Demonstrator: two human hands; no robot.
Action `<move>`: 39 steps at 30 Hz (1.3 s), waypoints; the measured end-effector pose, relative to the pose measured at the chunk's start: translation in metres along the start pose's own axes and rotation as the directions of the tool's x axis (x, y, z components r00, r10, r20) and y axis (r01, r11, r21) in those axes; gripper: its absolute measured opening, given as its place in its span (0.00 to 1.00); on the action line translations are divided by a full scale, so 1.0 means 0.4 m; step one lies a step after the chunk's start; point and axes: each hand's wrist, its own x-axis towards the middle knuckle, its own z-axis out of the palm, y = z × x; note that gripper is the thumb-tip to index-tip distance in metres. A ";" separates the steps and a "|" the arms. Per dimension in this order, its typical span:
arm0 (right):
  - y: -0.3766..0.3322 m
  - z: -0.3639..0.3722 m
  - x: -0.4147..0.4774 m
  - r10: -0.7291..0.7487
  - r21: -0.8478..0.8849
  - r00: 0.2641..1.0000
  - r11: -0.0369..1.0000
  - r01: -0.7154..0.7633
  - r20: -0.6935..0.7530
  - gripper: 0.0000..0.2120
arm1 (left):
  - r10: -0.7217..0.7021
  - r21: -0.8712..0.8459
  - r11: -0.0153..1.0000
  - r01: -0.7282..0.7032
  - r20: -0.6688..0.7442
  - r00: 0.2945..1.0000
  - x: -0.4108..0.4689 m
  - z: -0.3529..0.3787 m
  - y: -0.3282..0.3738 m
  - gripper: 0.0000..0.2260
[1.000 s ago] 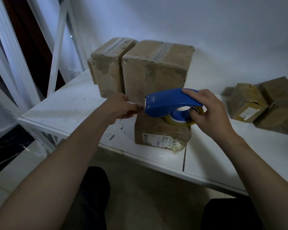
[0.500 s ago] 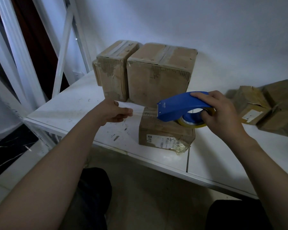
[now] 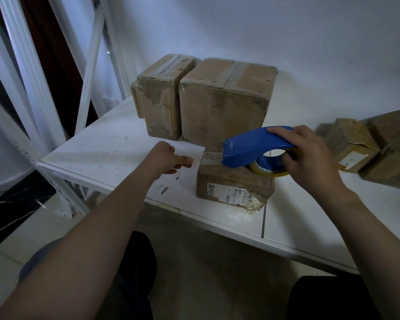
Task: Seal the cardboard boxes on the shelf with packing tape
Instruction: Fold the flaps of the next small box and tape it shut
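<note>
A small cardboard box point(image 3: 233, 183) with a white label lies near the front edge of the white shelf point(image 3: 102, 155). My right hand point(image 3: 310, 160) grips a blue tape dispenser point(image 3: 252, 146) holding a yellowish tape roll point(image 3: 268, 173), its front end just over the box top. My left hand point(image 3: 169, 158) is to the left of the box, thumb and fingers pinched on the end of a clear tape strip point(image 3: 198, 155) that stretches toward the dispenser. Two taller taped boxes point(image 3: 157, 100) point(image 3: 224, 105) stand side by side behind it.
More small boxes point(image 3: 351, 144) point(image 3: 393, 155) are piled at the right against the wall. White shelf posts and a diagonal brace point(image 3: 90, 65) rise at the left. The shelf's front edge point(image 3: 217, 229) runs across above my dark-clothed legs.
My left hand has drawn away to the left with the tape end, pulling out a strip. The dispenser has shifted right and lower, over the small box.
</note>
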 end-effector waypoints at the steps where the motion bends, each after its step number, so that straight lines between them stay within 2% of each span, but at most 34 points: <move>1: -0.001 0.002 -0.001 0.006 -0.003 1.000 1.000 -0.006 0.000 0.34 | 0.006 0.016 1.000 -0.006 -0.011 1.000 0.000 0.004 0.000 0.15; 4: -0.003 0.006 -0.001 0.013 -0.009 1.000 1.000 -0.013 -0.005 0.35 | -0.001 0.069 0.998 0.000 0.005 1.000 -0.005 0.034 -0.001 0.15; 8: -0.007 0.009 -0.001 0.017 -0.025 1.000 1.000 -0.017 -0.011 0.34 | 0.008 0.090 0.996 -0.009 0.013 1.000 -0.013 0.065 -0.002 0.22; 13: -0.009 0.011 -0.005 0.011 -0.036 1.000 0.999 -0.011 -0.010 0.35 | 0.055 0.271 0.961 -0.056 0.009 0.998 -0.022 0.077 0.003 0.14; 18: -0.010 0.015 -0.004 0.023 -0.033 1.000 0.999 -0.023 -0.003 0.35 | 0.077 0.414 0.905 -0.102 0.075 0.994 -0.021 0.081 -0.011 0.18; 21: -0.009 0.012 -0.007 0.024 -0.015 1.000 1.000 -0.024 -0.004 0.35 | 0.214 0.455 0.864 -0.213 0.050 0.975 -0.047 0.081 -0.002 0.12; 23: -0.008 0.009 -0.008 0.023 -0.007 1.000 1.000 -0.023 -0.003 0.34 | 0.371 0.384 0.850 -0.360 0.047 0.927 -0.078 0.078 0.014 0.16; 24: -0.007 0.009 -0.009 0.021 -0.007 1.000 1.000 -0.021 -0.004 0.34 | 0.443 0.347 0.828 -0.441 0.077 0.893 -0.093 0.078 0.020 0.18; 26: -0.004 0.007 -0.011 0.018 -0.009 1.000 1.000 -0.018 -0.002 0.34 | 0.520 0.331 0.755 -0.566 0.223 0.825 -0.118 0.089 0.023 0.21; 28: -0.001 0.007 -0.012 0.016 -0.010 1.000 1.000 -0.016 0.001 0.34 | 0.492 0.417 0.673 -0.611 0.365 0.790 -0.125 0.111 0.003 0.28; 29: -0.001 0.008 -0.011 0.014 -0.008 1.000 1.000 -0.014 0.003 0.35 | 0.474 0.491 0.622 -0.610 0.384 0.792 -0.123 0.121 -0.010 0.32; 32: 0.001 0.009 -0.009 0.013 0.011 1.000 1.000 -0.013 0.006 0.36 | 0.493 0.664 0.480 -0.573 0.336 0.802 -0.114 0.139 -0.031 0.36; 36: 0.008 -0.001 -0.002 -0.007 0.022 1.000 1.000 0.007 0.005 0.36 | 0.499 0.718 0.434 -0.544 0.311 0.809 -0.123 0.139 -0.023 0.36; 39: 0.006 -0.018 -0.007 -0.063 -0.049 0.998 0.997 0.063 0.005 0.34 | 0.521 0.758 0.377 -0.533 0.302 0.798 -0.121 0.139 -0.030 0.33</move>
